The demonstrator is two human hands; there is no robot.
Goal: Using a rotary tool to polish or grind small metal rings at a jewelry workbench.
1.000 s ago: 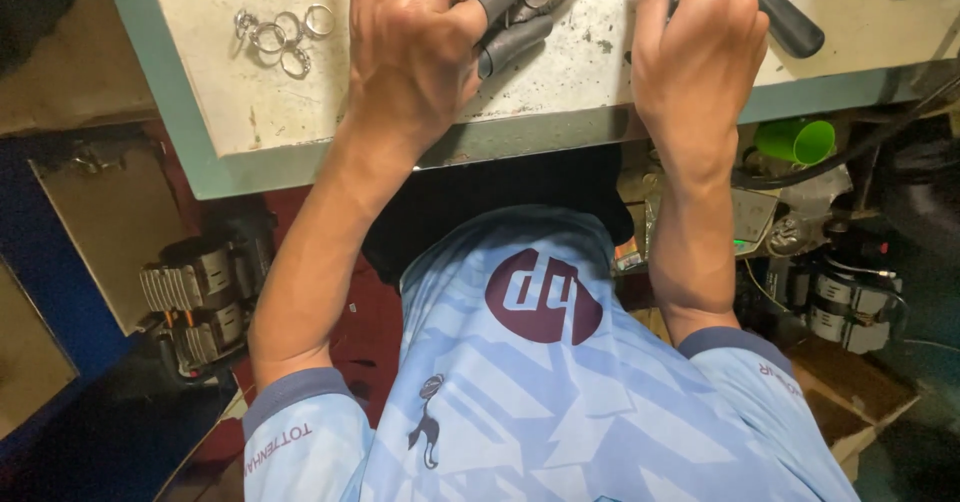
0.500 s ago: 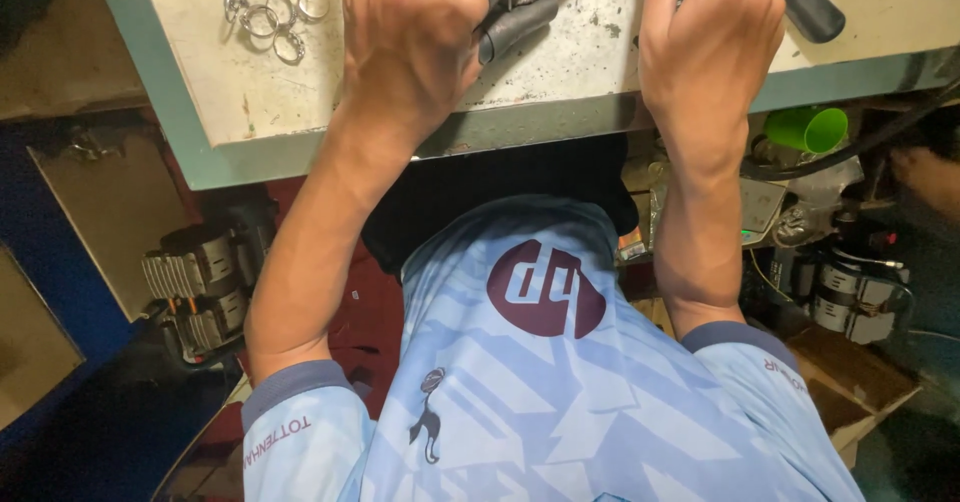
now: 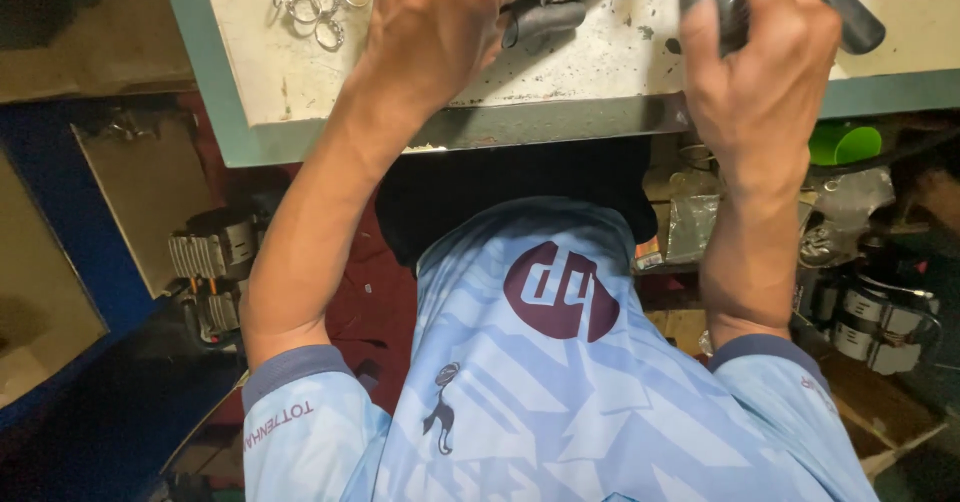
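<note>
Only the head camera here, looking straight down over the person's chest at a worn white bench top with a green edge.

Left hand sits on a dark grey metal part at the top edge. Its fingers are curled over the part and seem to pin it to the bench, but they run out of frame, so I can't tell how tightly they're closed. Right hand is wrapped shut around the ribbed grip of a black-handled tool. The handle's long axis runs diagonally, poking out up and to the right of the fist. The working end is hidden behind the hand.

So the grey part lies just left of the tool hand, with bare bench between them, and the left hand is already on it.

Off to the left there's a little cluster of metal rings, well apart from both hands. Below the bench edge, a green cup sits among the clutter.
</note>
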